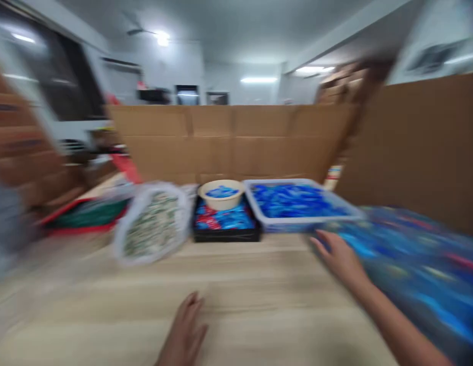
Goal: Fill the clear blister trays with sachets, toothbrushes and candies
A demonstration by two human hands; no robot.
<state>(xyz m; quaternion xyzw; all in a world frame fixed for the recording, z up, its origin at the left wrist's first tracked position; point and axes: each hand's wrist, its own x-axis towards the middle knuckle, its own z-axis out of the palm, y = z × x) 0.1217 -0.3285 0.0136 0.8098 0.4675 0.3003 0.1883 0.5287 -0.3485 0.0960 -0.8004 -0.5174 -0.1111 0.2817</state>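
My left hand (183, 333) is low over the front of the wooden tabletop (252, 290), its thumb apart from the fingers and nothing visible in it. Farther right, my right hand (341, 256) reaches forward with its fingers apart. It is just below the front right corner of a translucent white tray (297, 222) of blue pieces (293, 200). Beside that hand spreads a blurred, multicoloured heap (412, 259), mostly blue with bits of red and yellow. I cannot make out whether the right fingers touch the table or the heap's edge.
A black tray (227, 235) with blue and red packets carries a cream bowl (221, 202) of blue pieces. Left of it are a white tub (125, 249) of greenish-white pieces and a red tray (78, 230) with dark green contents. Cardboard panels (229, 152) stand behind and at the right.
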